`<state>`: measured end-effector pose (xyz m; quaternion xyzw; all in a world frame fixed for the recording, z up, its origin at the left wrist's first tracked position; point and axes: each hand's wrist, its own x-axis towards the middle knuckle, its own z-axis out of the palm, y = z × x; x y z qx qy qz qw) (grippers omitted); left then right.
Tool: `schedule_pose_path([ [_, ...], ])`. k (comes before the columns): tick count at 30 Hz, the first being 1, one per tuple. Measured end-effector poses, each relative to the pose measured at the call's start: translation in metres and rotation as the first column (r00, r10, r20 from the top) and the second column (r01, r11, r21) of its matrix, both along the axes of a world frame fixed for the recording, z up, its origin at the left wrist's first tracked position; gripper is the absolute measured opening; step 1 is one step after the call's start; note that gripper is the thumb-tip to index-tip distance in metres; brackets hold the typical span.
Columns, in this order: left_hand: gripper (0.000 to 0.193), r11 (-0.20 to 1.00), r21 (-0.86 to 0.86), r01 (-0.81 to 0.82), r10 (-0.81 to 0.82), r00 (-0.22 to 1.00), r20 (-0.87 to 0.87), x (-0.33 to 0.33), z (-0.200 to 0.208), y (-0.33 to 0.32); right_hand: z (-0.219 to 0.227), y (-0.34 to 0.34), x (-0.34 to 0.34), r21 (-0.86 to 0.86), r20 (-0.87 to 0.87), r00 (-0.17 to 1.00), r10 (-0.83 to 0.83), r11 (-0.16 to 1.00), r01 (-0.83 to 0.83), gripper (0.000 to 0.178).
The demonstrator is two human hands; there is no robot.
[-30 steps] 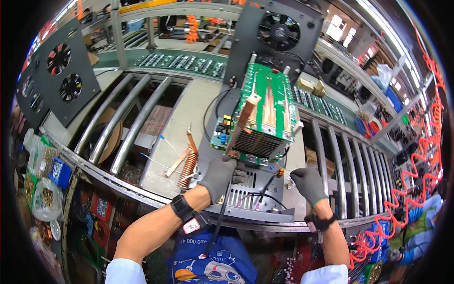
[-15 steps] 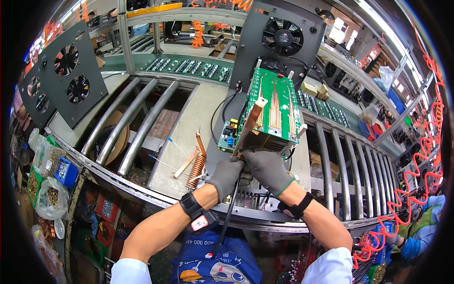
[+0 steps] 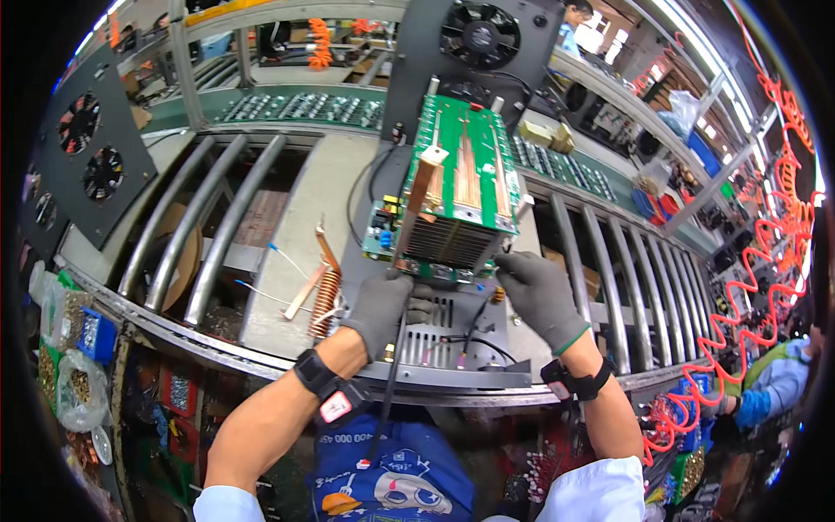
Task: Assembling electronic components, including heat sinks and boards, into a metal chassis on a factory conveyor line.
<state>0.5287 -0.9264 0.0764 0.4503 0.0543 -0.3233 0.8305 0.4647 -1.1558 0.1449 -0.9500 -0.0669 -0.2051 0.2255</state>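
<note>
My left hand [image 3: 383, 304] curls under the board [image 3: 457, 187], right hand [image 3: 535, 291] pinches its corner; a slip could drop it onto the chassis [image 3: 452, 348].

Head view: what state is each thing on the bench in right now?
Green circuit board: tilted up on its finned heatsink, near edge at both hands.
Left hand: gloved, closed on a black cable at the board's near edge.
Right hand: gloved, fingers at the board's near right corner; grip unclear.
Copper coil: lying loose on the grey tray, untouched.
Fan: blades readable, spin unclear.
</note>
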Motion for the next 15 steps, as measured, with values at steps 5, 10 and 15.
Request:
schedule_pose_path([
  [5, 0.025, 1.0, -0.015, 0.011, -0.011, 1.0, 0.008, 0.001, -0.003, 0.001, -0.031, -0.077, -0.04, -0.344, -0.564, 0.714, -0.415, 0.904, 0.254, 0.023],
  [10, 0.016, 1.0, -0.011, 0.004, -0.004, 0.999, -0.034, 0.0, 0.002, -0.001, -0.088, -0.095, -0.059, -0.285, -0.469, 0.76, -0.449, 0.892, 0.351, 0.027],
  [15, 0.024, 0.999, 0.037, 0.016, -0.015, 1.0, -0.009, 0.001, 0.003, 0.0, -0.112, -0.106, -0.056, -0.106, -0.307, 0.868, -0.39, 0.921, 0.376, 0.026],
])
